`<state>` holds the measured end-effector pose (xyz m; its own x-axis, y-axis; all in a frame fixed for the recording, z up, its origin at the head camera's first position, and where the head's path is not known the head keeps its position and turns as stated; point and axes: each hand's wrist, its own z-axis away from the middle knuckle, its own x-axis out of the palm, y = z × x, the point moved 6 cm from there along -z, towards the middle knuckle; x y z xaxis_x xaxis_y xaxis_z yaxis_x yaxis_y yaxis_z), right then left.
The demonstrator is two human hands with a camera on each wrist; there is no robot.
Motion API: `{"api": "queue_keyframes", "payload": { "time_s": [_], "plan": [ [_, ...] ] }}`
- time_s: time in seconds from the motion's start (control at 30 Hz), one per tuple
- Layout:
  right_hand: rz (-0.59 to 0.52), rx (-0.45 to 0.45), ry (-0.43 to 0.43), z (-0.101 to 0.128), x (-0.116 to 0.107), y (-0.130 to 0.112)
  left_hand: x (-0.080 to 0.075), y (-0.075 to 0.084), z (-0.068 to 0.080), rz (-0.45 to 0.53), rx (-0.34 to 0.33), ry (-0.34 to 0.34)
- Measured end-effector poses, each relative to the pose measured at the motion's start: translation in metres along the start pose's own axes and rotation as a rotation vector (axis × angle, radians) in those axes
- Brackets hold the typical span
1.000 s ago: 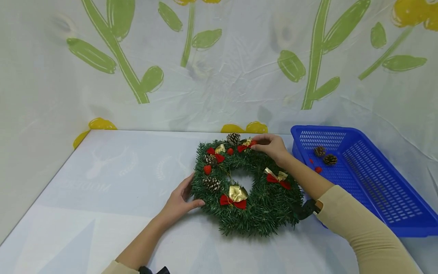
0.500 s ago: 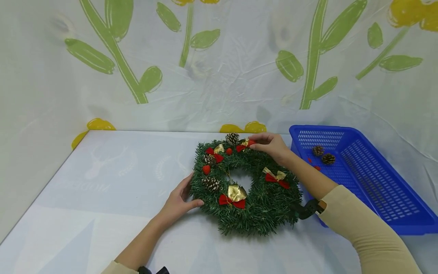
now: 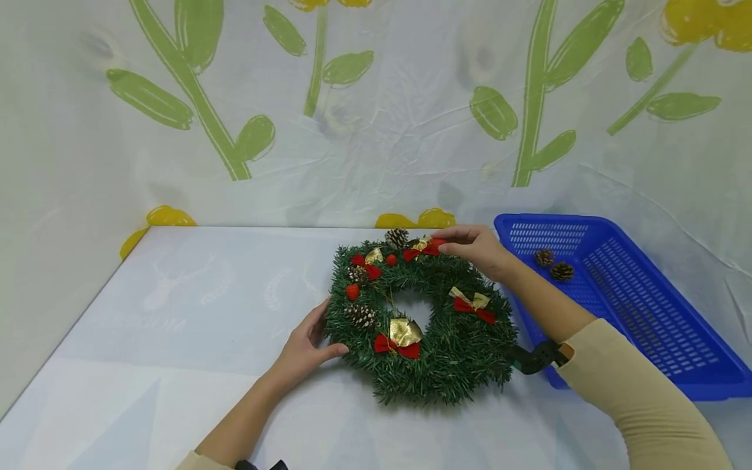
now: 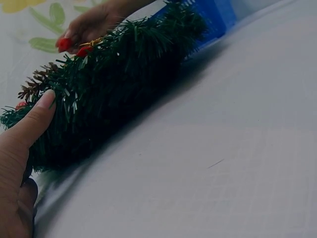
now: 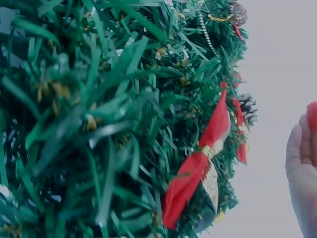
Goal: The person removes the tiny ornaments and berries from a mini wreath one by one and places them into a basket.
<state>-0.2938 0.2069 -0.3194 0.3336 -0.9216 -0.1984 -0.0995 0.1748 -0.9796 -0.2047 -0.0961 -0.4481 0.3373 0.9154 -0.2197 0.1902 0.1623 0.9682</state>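
Note:
A green wreath with red and gold bows, pine cones and red berries lies flat on the white table. My left hand rests against its left edge, thumb laid along the needles and fingers fairly straight. My right hand reaches across the wreath's far side and pinches the end of the top red and gold bow between fingertips; the left wrist view shows that pinch. The right wrist view is filled by wreath needles and another bow, with my right hand's fingers at the edge.
A blue slotted basket stands at the right, close to the wreath, with two pine cones inside. A flower-printed sheet hangs behind the table. Bare table stretches to the left and front.
My right hand's fingers have shifted slightly on the top bow. My left hand and the wreath stay where they were.

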Motion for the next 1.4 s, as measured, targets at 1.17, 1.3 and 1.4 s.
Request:
{"api": "queue_keyframes", "payload": {
  "time_s": [1.17,1.3,1.4],
  "plan": [
    [0.007,-0.057,0.037,0.045,-0.067,-0.042,0.0,0.004,-0.004,-0.011,0.0,0.007],
    [0.071,-0.038,0.073,0.051,-0.077,-0.04,0.0,0.002,-0.002,-0.015,-0.008,0.005],
    [0.088,-0.026,0.094,0.056,-0.084,-0.038,-0.001,0.001,-0.001,-0.02,-0.008,0.002]
  ]
}}
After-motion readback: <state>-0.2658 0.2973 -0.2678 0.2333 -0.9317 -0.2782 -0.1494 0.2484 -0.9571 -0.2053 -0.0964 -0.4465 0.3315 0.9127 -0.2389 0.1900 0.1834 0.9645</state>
